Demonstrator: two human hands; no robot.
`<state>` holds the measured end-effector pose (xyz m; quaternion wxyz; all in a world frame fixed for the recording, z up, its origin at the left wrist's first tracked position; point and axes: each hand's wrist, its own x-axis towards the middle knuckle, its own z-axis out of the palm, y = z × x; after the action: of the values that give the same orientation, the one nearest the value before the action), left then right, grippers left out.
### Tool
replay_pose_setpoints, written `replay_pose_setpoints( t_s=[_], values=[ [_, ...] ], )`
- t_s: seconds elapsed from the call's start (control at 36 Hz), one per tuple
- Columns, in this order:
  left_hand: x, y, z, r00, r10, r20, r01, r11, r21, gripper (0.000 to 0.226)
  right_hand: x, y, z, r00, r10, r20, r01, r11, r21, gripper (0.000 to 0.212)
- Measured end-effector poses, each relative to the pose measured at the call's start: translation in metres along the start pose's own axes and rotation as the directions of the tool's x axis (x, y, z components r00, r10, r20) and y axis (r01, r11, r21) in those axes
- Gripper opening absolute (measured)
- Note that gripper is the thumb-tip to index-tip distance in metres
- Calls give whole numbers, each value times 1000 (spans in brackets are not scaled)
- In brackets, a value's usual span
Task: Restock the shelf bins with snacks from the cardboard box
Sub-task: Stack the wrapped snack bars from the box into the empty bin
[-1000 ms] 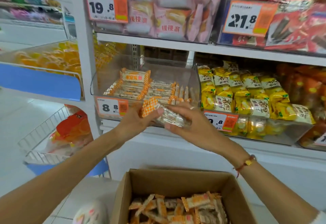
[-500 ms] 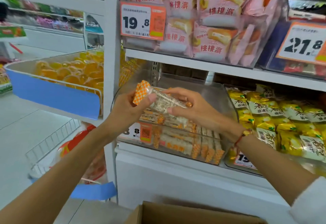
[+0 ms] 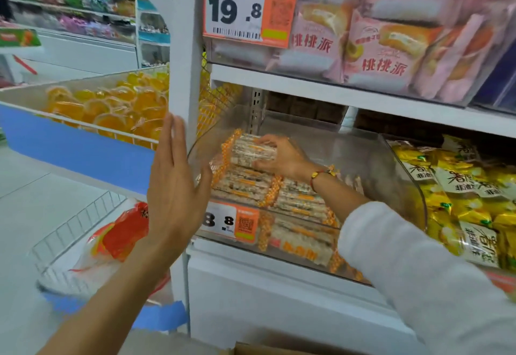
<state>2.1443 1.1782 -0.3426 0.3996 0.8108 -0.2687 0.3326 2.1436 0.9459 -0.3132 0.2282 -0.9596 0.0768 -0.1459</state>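
My right hand (image 3: pixel 282 156) is inside the clear bin (image 3: pixel 363 156) at the middle of the frame, fingers curled over a snack pack (image 3: pixel 251 149) with orange checked ends. The pack lies on top of the pile of like packs (image 3: pixel 251 187) in the left part of the bin, and my thumb and fingers grip its right end. A red-and-gold bracelet (image 3: pixel 321 173) sits on that wrist, and a white sleeve (image 3: pixel 418 271) covers the forearm toward the lower right.

My left hand (image 3: pixel 173 184) is open, fingers straight and together, palm turned toward the bin's left wall, just left of the white shelf post (image 3: pixel 183 47). It holds nothing; I cannot tell whether it touches the bin.

A price tag reading 8.8 (image 3: pixel 229 220) is on the bin's front. To the right, a neighbouring bin holds yellow packs (image 3: pixel 460 201). On the shelf above, pink cake packs (image 3: pixel 391 33) stand behind a tag reading 19.8 (image 3: pixel 245 8). At the left of the frame a blue-fronted bin holds orange jelly cups (image 3: pixel 106 108), and below it a wire basket (image 3: pixel 64 240) holds a red bag (image 3: pixel 125 231). The edge of the cardboard box (image 3: pixel 265 350) shows at the very bottom.
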Motion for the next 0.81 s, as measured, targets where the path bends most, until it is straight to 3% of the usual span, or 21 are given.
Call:
replay_pose_setpoints(
  t_s=[0.14, 0.22, 0.28, 0.53, 0.72, 0.81],
  values=[
    [-3, 3, 5, 1000, -5, -29, 4, 999, -36, 70, 3, 3, 12, 993, -29, -113, 15, 992, -123, 58],
    [-3, 2, 7, 999, -1, -33, 0, 999, -39, 71, 0, 0, 15, 980, -130, -152, 86, 960, -266, 55],
    [-3, 1, 6, 1000, 7, -30, -8, 999, -38, 71, -1, -4, 19, 976, -177, -130, 127, 938, -321, 52],
    [-3, 1, -1, 1000, 14, -3, -15, 999, -35, 73, -5, -2, 18, 985, -87, 146, 136, 922, -362, 50],
    [-2, 2, -1, 1000, -10, -1, 10, 999, -39, 74, -8, -3, 19, 996, -83, 29, 88, 933, -348, 52],
    [-2, 2, 0, 1000, -9, -2, 9, 999, -39, 74, -5, -2, 22, 990, -99, 102, 133, 900, -416, 52]
  ],
)
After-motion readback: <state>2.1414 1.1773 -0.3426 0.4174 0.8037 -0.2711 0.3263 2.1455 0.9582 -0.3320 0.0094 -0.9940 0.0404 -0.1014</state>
